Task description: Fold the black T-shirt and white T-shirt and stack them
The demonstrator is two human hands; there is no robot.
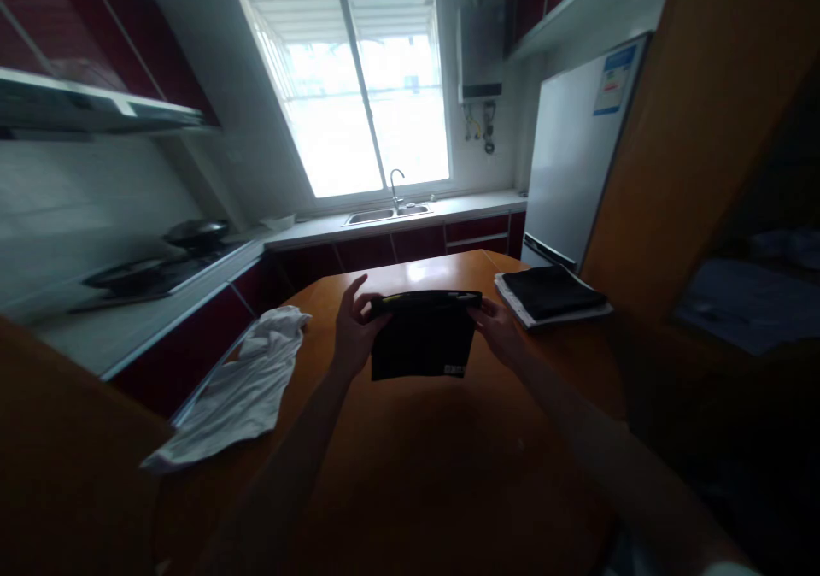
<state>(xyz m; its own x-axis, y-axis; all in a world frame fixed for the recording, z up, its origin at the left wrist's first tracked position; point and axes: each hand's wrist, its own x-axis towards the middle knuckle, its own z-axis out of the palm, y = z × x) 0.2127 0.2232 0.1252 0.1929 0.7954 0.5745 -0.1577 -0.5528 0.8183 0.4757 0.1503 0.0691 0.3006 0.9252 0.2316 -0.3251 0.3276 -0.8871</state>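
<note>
A folded black garment (423, 341) hangs between my hands above the wooden table, its thick folded edge on top and a small pale print at its lower right corner. My left hand (354, 326) pinches the upper left corner, with the index finger raised. At the upper right corner, my right hand (496, 326) grips the cloth between thumb and fingers. To the right lies a stack of folded clothes (552, 292), black on top and white beneath. A crumpled white garment (249, 388) is spread along the table's left side.
The orange-brown wooden table (436, 473) fills the middle. Beyond it run a counter with a sink (388, 214) under a window. A stove with pans (128, 275) stands at left, a fridge (580, 157) at right, next to a wooden panel (685, 132).
</note>
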